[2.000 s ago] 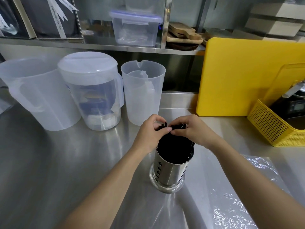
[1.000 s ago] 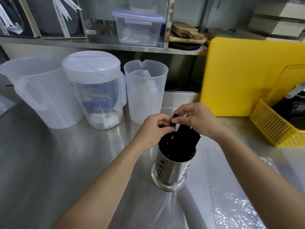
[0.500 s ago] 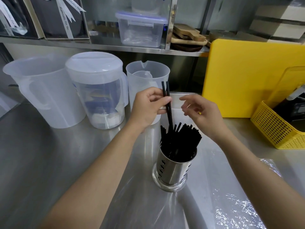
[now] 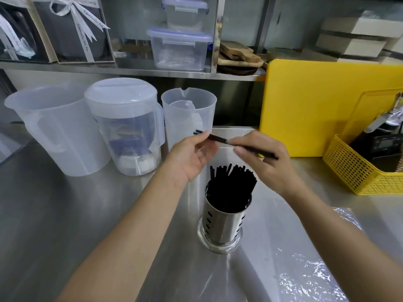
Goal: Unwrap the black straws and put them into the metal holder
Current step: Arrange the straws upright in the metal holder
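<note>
A: The steel desk (image 4: pixel 65 225) carries the metal holder (image 4: pixel 222 223), already packed with black straws (image 4: pixel 231 182).

B: And the hands?

A: Left hand (image 4: pixel 192 155) and right hand (image 4: pixel 263 160) pinch a couple of loose straws (image 4: pixel 220 139) level above it.

B: Risk?

A: Judging by the crowding, they could catch on other tips and fall.

The straws (image 4: pixel 231 184) were plain black, the holder (image 4: pixel 222 223) shiny silver steel with rows of dark oval slots. Cutting board (image 4: pixel 309 105) was solid bright yellow, the basket (image 4: pixel 357 173) same yellow with a grid of tiny holes. Jugs (image 4: pixel 58 131) were frosted white-ish, and the counter (image 4: pixel 65 225) a dull grey steel.
</note>
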`<state>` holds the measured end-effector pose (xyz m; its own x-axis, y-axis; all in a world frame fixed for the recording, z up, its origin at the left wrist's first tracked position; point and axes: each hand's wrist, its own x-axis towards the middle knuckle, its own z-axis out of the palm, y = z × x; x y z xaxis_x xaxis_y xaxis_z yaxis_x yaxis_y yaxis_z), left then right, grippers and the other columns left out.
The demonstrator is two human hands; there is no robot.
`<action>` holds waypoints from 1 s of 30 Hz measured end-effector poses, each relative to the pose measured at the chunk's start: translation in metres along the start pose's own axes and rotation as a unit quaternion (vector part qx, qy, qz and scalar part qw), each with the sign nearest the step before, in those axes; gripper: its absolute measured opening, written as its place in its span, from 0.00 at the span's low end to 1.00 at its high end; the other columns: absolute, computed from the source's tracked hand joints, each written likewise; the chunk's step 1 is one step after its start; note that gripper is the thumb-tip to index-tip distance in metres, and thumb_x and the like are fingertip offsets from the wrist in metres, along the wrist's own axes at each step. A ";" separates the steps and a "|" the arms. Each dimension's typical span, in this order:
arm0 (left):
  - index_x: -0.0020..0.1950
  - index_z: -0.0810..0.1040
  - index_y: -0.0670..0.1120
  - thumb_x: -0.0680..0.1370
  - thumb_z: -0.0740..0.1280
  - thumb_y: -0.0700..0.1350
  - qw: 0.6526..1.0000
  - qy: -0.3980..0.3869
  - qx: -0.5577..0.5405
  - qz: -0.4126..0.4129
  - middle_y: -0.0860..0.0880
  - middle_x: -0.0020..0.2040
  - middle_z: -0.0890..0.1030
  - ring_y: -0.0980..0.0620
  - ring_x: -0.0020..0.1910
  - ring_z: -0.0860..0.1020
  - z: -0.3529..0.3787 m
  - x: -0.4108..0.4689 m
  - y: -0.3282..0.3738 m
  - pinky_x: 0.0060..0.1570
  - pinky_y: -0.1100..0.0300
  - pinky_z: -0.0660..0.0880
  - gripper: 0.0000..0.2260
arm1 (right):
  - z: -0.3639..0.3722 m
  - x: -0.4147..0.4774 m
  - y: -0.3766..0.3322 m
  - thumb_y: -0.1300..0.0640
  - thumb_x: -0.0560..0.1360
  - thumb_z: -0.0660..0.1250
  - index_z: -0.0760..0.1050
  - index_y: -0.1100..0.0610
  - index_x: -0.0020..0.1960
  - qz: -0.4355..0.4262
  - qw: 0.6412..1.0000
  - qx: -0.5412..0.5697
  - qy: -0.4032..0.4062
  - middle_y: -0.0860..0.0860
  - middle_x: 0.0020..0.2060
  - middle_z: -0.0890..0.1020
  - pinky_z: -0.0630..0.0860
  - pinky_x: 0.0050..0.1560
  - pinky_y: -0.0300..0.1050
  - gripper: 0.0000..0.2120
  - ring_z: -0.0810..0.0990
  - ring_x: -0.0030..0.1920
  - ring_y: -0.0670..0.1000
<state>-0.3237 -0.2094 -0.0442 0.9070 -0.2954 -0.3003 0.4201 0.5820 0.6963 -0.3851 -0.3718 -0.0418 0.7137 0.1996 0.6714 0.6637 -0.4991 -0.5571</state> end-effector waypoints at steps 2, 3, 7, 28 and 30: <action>0.45 0.77 0.41 0.74 0.69 0.44 0.998 -0.007 0.065 -0.017 0.45 0.37 0.82 0.52 0.33 0.82 -0.002 -0.002 -0.005 0.36 0.57 0.81 0.06 | -0.002 0.001 -0.011 0.56 0.75 0.63 0.76 0.47 0.48 0.027 0.996 0.034 0.083 0.39 0.35 0.79 0.71 0.36 0.37 0.05 0.75 0.36 0.42; 0.44 0.77 0.42 0.74 0.69 0.46 0.994 0.009 0.111 -0.001 0.45 0.38 0.82 0.51 0.35 0.82 -0.004 -0.002 -0.008 0.37 0.57 0.81 0.07 | -0.004 0.002 -0.016 0.54 0.75 0.62 0.74 0.45 0.45 0.035 0.992 0.040 0.119 0.38 0.32 0.78 0.70 0.33 0.39 0.04 0.74 0.33 0.43; 0.44 0.76 0.46 0.74 0.68 0.46 0.932 0.071 0.323 0.146 0.47 0.43 0.81 0.50 0.44 0.79 -0.016 -0.002 -0.020 0.44 0.57 0.77 0.04 | -0.020 0.004 -0.024 0.50 0.74 0.60 0.72 0.52 0.38 0.097 0.983 0.032 0.149 0.46 0.27 0.72 0.65 0.31 0.49 0.08 0.68 0.29 0.49; 0.40 0.79 0.41 0.69 0.72 0.40 0.838 -0.023 0.530 0.128 0.40 0.42 0.83 0.49 0.41 0.79 -0.039 0.014 -0.058 0.50 0.48 0.77 0.04 | 0.012 -0.015 0.030 0.55 0.73 0.67 0.77 0.54 0.43 0.284 0.953 -0.096 -0.042 0.46 0.38 0.78 0.68 0.35 0.31 0.03 0.74 0.40 0.44; 0.38 0.78 0.42 0.68 0.72 0.41 0.832 -0.024 0.539 0.129 0.42 0.37 0.81 0.49 0.38 0.78 -0.038 0.015 -0.060 0.44 0.50 0.76 0.05 | 0.017 -0.012 0.032 0.55 0.73 0.67 0.78 0.54 0.44 0.273 0.953 -0.117 -0.050 0.46 0.40 0.77 0.67 0.37 0.32 0.03 0.74 0.43 0.45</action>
<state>-0.3347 -0.2204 -0.1151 0.9497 -0.3103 -0.0419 -0.0834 -0.3798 0.9213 -0.3689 -0.3760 -0.0753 0.9643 -0.0708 0.2551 0.1261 -0.7245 -0.6777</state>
